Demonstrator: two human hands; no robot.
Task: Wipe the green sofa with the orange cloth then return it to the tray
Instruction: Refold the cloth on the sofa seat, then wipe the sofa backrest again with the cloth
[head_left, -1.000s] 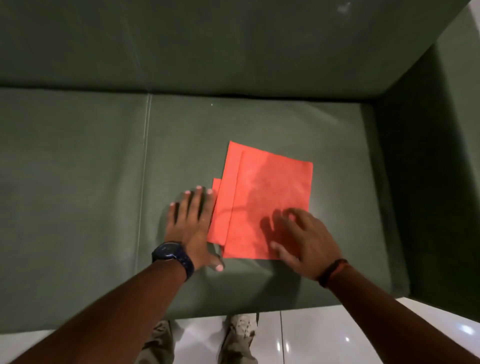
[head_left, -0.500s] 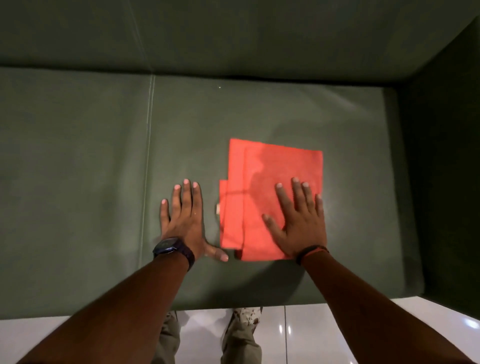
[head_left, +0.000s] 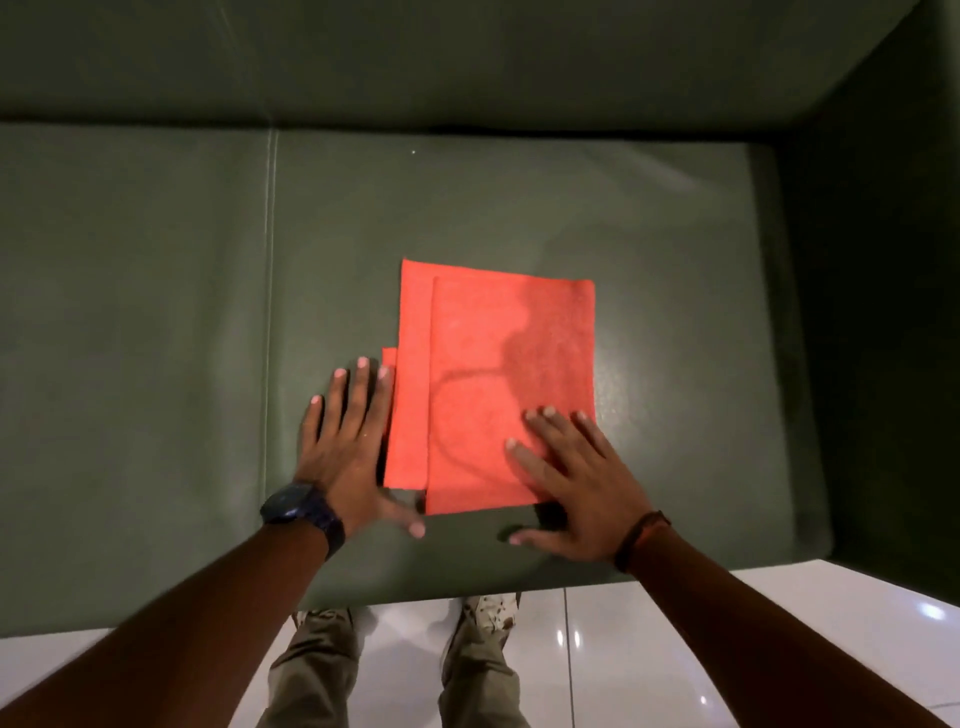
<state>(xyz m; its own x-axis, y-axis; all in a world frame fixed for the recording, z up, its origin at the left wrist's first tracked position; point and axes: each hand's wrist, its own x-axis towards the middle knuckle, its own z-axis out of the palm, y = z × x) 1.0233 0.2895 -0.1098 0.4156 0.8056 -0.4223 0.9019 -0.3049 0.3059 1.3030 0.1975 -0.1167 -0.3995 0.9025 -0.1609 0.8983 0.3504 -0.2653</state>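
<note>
Sliding nearward off orange cloth (head_left: 498, 384), right hand (head_left: 576, 483) flat, open; left hand (head_left: 348, 441) open on green sofa (head_left: 156, 364); wiping ongoing.

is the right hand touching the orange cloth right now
Touching. The head view shows the right hand laid flat with its fingers spread over the orange cloth's near right corner, while the thumb rests on the green sofa.

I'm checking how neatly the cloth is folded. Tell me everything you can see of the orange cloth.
The orange cloth is a soft, matte fabric lying flat on the green sofa seat cushion. It is folded unevenly: the top layer sits offset to the right, leaving a strip of lower layer and a small corner showing along its left edge. The right hand lies flat, fingers spread, on its near right corner. The left hand lies flat on the seat at its left edge.
</note>
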